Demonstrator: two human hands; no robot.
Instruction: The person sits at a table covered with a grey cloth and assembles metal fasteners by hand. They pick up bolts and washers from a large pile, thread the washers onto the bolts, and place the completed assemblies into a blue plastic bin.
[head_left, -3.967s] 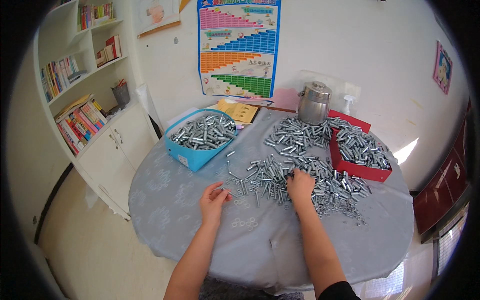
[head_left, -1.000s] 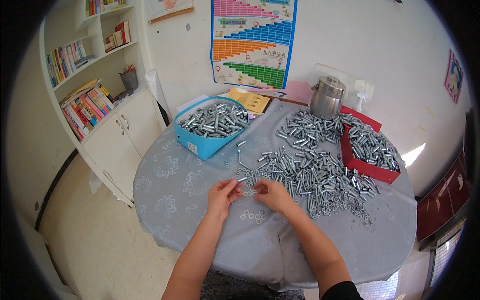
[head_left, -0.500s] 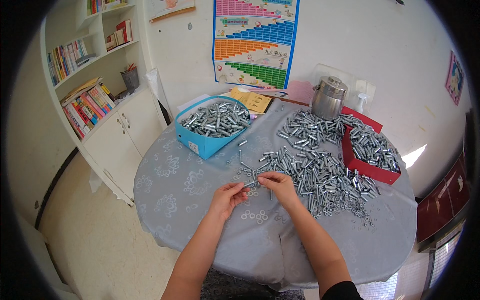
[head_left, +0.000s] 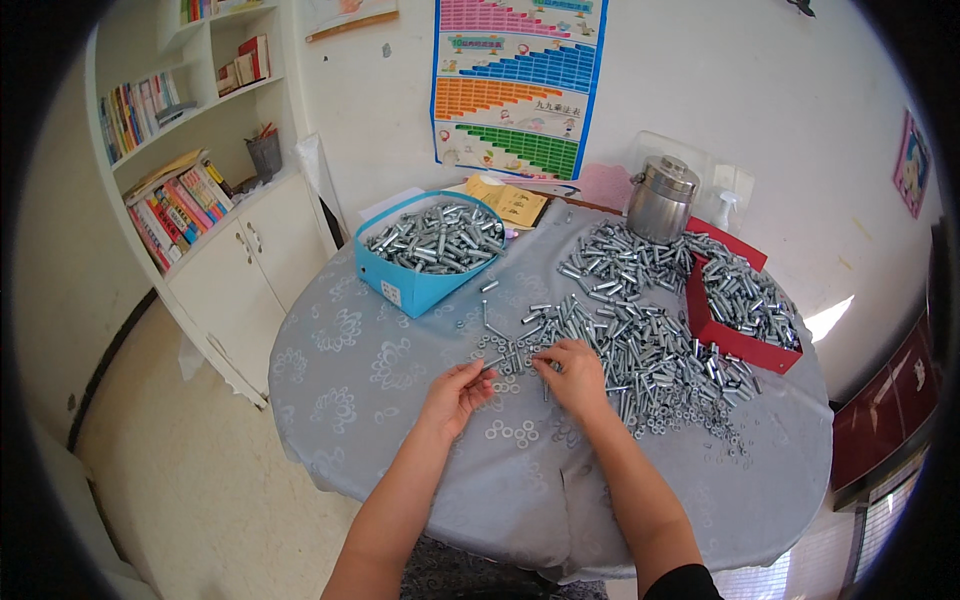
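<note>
Where the view bends at far left, a white bookcase (head_left: 225,300) stands against the wall, books (head_left: 180,220) on its shelves and a dark mesh cup (head_left: 264,155) of pencils on its ledge. Right of it, the round counter (head_left: 345,440) under a grey flower-patterned cloth. On its far left part, a blue bin (head_left: 425,290), heaped nearly to the rim with metal cylinders (head_left: 440,237).

Left hand (head_left: 458,396): comes in from below, palm turned inward, thumb and forefinger narrowed on a slim metal piece (head_left: 493,363), which points away to the upper right, above the cloth left of the main heap. Flat pale rings (head_left: 512,432) lie loose between the forearms; behind the bin, a yellow packet (head_left: 510,203) near the wall, below a blue-edged poster (head_left: 515,95).

Right hand (head_left: 575,376): just beside the left, the two apart; thumb and fingertips drawn close together at the heap's left edge. Cannot tell whether anything small sits in the pinch.

Farther right, the broad heap (head_left: 640,345) of loose cylinders, small nuts (head_left: 700,415) along its near edge. Behind it, a lidded steel pot (head_left: 660,205), then a white spray bottle (head_left: 727,210). Last, a red box (head_left: 748,348), full of similar cylinders.
</note>
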